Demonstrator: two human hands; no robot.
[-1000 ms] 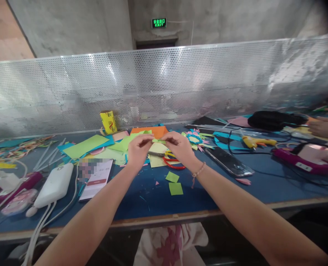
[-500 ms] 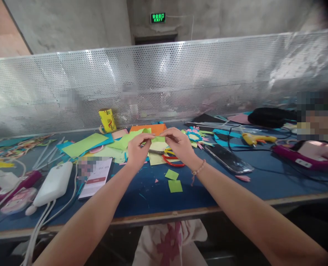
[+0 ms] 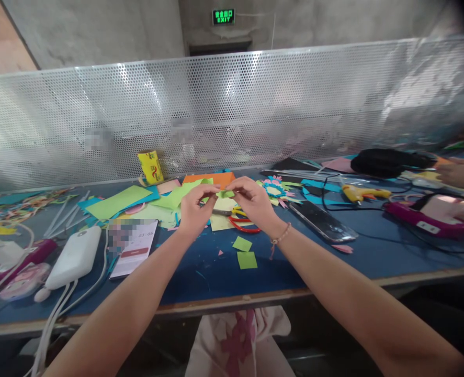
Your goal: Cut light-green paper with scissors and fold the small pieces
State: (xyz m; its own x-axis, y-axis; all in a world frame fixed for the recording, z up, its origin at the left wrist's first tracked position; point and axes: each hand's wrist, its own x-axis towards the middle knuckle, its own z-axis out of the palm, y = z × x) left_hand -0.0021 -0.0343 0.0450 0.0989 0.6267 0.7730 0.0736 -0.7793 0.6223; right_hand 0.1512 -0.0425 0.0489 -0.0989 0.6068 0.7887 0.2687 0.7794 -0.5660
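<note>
A small piece of green paper [image 3: 226, 193] is pinched between my two hands above the table. My left hand [image 3: 197, 207] has thumb and forefinger together at its left side. From the right, my right hand [image 3: 254, 201] grips it with bent fingers, which partly cover it. Just beneath lie scissors [image 3: 245, 228] with red and yellow handles, their blades partly hidden by my hands. Nearer me, two green paper squares [image 3: 247, 260] rest flat on the blue table [image 3: 216, 285].
Green sheets [image 3: 119, 202], orange paper [image 3: 200, 179] and a paper flower [image 3: 274, 188] lie behind. Phones [image 3: 324, 222] and a white power bank [image 3: 75, 256] flank my arms. At right are a yellow glue gun [image 3: 363, 193] and another person's hand [image 3: 461, 173]. A perforated metal screen [image 3: 216, 115] stands behind.
The fingertips of my two hands have shifted slightly on the small green paper. The view has tilted a little. Things on the table lie as before.
</note>
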